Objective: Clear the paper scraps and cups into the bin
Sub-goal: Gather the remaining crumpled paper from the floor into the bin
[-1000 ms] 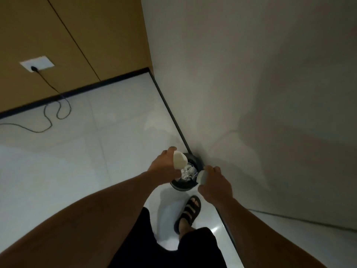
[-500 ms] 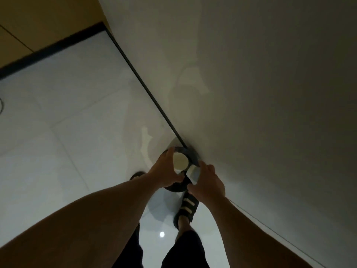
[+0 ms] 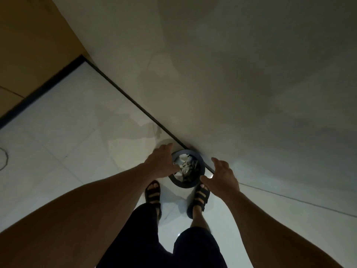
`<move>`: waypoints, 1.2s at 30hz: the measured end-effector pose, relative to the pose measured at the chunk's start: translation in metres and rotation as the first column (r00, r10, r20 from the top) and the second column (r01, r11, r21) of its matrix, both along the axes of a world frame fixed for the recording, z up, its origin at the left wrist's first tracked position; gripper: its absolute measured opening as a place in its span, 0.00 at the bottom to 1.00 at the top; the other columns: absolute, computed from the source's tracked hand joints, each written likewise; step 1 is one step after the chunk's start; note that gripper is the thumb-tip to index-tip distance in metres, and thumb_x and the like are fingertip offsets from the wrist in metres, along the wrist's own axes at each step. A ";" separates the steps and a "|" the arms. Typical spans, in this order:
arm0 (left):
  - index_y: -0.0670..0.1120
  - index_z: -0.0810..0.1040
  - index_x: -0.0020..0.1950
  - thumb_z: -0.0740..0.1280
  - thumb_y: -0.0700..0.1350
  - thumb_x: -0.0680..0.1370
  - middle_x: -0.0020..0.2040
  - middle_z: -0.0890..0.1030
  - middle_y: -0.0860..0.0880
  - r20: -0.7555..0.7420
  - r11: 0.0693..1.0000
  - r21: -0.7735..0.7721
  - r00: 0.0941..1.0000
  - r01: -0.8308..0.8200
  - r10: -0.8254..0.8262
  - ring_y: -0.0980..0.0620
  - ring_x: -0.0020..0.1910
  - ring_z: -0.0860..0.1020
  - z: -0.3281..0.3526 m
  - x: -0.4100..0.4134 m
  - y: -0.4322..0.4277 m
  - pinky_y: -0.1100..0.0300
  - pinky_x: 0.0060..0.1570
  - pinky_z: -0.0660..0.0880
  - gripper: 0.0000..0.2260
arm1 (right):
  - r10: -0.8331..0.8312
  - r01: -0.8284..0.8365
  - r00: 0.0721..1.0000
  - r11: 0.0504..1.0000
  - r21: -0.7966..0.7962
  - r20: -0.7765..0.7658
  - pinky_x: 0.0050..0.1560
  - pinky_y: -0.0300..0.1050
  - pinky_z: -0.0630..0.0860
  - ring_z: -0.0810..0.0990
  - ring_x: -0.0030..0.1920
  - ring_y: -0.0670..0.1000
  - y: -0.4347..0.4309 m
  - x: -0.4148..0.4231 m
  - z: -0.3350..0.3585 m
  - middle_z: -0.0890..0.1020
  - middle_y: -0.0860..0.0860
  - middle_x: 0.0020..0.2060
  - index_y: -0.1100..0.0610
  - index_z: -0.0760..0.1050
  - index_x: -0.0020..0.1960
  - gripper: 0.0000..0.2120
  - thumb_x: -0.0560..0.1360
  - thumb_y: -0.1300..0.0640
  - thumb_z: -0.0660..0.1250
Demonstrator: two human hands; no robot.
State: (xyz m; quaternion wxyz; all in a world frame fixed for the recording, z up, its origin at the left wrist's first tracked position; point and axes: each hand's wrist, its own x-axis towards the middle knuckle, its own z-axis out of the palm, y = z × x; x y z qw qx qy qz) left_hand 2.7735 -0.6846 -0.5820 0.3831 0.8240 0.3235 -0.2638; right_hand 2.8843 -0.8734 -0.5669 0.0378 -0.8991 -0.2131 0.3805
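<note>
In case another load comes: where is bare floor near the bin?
Bare tiles left of the bin, out to the dark skirting. Crowded: the bin sits by the wall, sandals right before it, left hand and right hand flanking it.

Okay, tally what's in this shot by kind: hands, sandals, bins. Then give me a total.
Hands: 2, the left hand and the right hand, both empty
Sandals: 2, the left sandal and the right sandal
Bins: 1, the bin
Total: 5
The white paper and cups inside the bin are too jumbled to count.
</note>
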 end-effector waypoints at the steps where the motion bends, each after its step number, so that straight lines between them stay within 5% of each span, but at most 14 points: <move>1: 0.47 0.54 0.77 0.72 0.56 0.71 0.73 0.64 0.42 0.029 0.998 0.024 0.998 0.059 -0.060 0.41 0.70 0.65 0.014 0.006 0.001 0.49 0.63 0.68 0.41 | -0.020 0.020 1.000 1.000 0.018 0.023 0.60 0.52 0.73 0.69 0.67 0.55 0.000 -0.001 0.014 0.65 0.52 0.71 0.47 0.55 0.76 0.38 0.72 0.43 0.69; 9: 0.46 0.52 0.78 0.69 0.57 0.74 0.75 0.60 0.44 0.111 0.879 0.131 0.874 0.458 -0.472 0.42 0.72 0.60 0.105 0.054 -0.048 0.47 0.68 0.64 0.39 | -0.263 0.247 0.953 0.962 0.121 0.148 0.62 0.54 0.72 0.66 0.70 0.56 -0.051 -0.019 0.096 0.62 0.51 0.73 0.46 0.55 0.76 0.38 0.72 0.39 0.68; 15: 0.48 0.52 0.77 0.67 0.57 0.73 0.76 0.58 0.46 0.092 0.689 0.177 0.685 0.703 -0.723 0.45 0.73 0.58 0.146 0.059 -0.156 0.49 0.69 0.62 0.39 | -0.517 0.494 0.834 0.856 0.156 0.193 0.62 0.53 0.72 0.65 0.71 0.56 -0.165 -0.060 0.127 0.61 0.51 0.74 0.46 0.54 0.77 0.37 0.73 0.39 0.66; 24: 0.49 0.50 0.78 0.66 0.59 0.74 0.78 0.55 0.47 0.130 0.240 0.324 0.208 0.915 -0.969 0.46 0.75 0.56 0.200 0.009 -0.426 0.49 0.71 0.59 0.39 | -0.828 0.815 0.497 0.548 0.190 0.259 0.61 0.52 0.71 0.62 0.72 0.55 -0.416 -0.202 0.165 0.59 0.50 0.75 0.47 0.53 0.77 0.37 0.73 0.39 0.64; 36: 0.49 0.55 0.77 0.65 0.59 0.75 0.77 0.58 0.49 0.168 -0.200 0.456 -0.305 0.867 -0.938 0.47 0.75 0.58 0.236 -0.101 -0.753 0.49 0.71 0.61 0.36 | -0.955 0.969 0.001 0.075 0.236 0.298 0.59 0.51 0.72 0.62 0.71 0.55 -0.676 -0.387 0.194 0.58 0.50 0.74 0.46 0.53 0.77 0.37 0.73 0.40 0.64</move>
